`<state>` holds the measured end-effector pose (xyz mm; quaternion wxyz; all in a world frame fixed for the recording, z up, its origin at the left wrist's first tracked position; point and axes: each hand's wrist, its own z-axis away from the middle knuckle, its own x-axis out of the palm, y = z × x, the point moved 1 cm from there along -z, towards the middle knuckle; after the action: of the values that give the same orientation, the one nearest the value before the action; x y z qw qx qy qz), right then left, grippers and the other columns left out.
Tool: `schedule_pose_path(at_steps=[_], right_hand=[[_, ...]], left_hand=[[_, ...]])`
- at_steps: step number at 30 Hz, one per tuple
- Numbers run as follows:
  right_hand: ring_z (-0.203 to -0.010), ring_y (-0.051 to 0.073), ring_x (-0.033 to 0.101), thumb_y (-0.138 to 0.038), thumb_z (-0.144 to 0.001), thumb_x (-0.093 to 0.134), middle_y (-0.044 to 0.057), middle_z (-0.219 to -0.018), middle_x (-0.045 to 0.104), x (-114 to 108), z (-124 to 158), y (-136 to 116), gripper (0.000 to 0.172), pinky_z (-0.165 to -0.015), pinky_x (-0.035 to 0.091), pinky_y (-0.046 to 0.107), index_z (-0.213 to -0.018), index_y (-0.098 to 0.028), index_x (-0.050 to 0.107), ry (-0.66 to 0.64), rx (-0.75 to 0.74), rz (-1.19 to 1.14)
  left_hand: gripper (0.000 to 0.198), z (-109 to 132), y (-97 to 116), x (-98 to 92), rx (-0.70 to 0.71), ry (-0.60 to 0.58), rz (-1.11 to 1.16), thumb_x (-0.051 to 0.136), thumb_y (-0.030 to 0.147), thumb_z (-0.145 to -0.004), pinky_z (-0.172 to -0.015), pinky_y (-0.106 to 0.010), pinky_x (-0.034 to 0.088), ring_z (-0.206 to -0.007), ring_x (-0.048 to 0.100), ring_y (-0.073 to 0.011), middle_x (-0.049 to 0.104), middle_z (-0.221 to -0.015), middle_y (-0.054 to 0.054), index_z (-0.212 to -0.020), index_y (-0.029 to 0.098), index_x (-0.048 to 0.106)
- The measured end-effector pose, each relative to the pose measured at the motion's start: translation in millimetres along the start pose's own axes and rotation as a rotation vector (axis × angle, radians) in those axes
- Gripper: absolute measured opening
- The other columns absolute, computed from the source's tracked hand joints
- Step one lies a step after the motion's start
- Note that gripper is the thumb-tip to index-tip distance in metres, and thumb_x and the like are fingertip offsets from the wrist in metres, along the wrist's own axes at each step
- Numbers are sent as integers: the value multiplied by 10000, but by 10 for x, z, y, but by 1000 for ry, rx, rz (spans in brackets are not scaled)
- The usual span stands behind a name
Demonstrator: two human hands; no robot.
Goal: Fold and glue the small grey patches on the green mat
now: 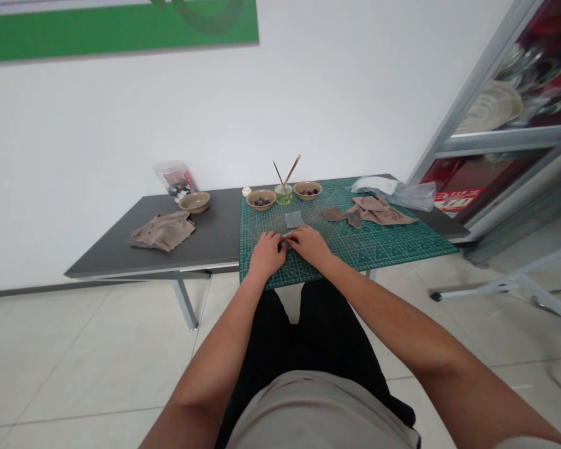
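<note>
Over the green cutting mat [280, 274], my left hand [266, 254] and my right hand [312, 245] meet, fingertips almost touching. Both are closed in a pinch around a small grey piece [287, 236], mostly hidden by the fingers; its kind is too small to tell. Just beyond them a grey square sheet [294, 219] lies flat on the mat. To the right of it are a brown square piece [333, 214] and a smaller grey-brown piece [354, 216], beside a crumpled brown cloth [382, 211].
Behind the hands, a glass jar [284, 194] with two brushes stands between two bowls [260, 199] [307, 191] of dark pieces. At left are another bowl [194, 202], a second cloth [163, 231] and a clear tub [174, 178]. A plastic bag [414, 193] lies back right.
</note>
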<state>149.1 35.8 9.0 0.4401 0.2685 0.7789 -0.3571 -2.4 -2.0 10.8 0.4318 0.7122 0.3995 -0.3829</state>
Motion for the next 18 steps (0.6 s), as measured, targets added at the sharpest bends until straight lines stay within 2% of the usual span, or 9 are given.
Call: schedule_pose_path(at_steps=[5,10,14,18], right_hand=[[-979,224,620,-269,-897,618,69,-983,745,-80,-6,30,171,-919,426,345,-940,-213,774,-72,-76,-10],[-978,222,624,-267,-918,589,82,-998,744,-97,-42,32,204,-902,421,329,-949,-186,773,-76,-54,76],[-987,218,631,-264,-916,594,71,-1022,745,-125,-32,31,195,-896,427,322,-974,-199,769,-112,-111,49],[-942,225,636,-256,-918,584,97,-971,745,-181,-24,62,204,-862,432,324,-922,-178,772,-118,-57,120]], left_hand=[[283,12,34,-44,-73,6,115,593,197,-832,-906,-395,460,-1069,542,-265,645,-1057,-91,-1105,205,518],[283,5,34,-51,-73,2,130,552,146,-822,-907,-391,464,-1093,543,-263,646,-1073,-95,-1093,211,505],[312,-14,9,-32,-63,-2,138,501,77,-804,-892,-375,469,-1069,547,-248,658,-1044,-84,-1084,214,518],[293,-12,9,-18,-66,13,119,501,96,-821,-884,-381,470,-1070,545,-257,660,-1019,-84,-1084,221,529]])
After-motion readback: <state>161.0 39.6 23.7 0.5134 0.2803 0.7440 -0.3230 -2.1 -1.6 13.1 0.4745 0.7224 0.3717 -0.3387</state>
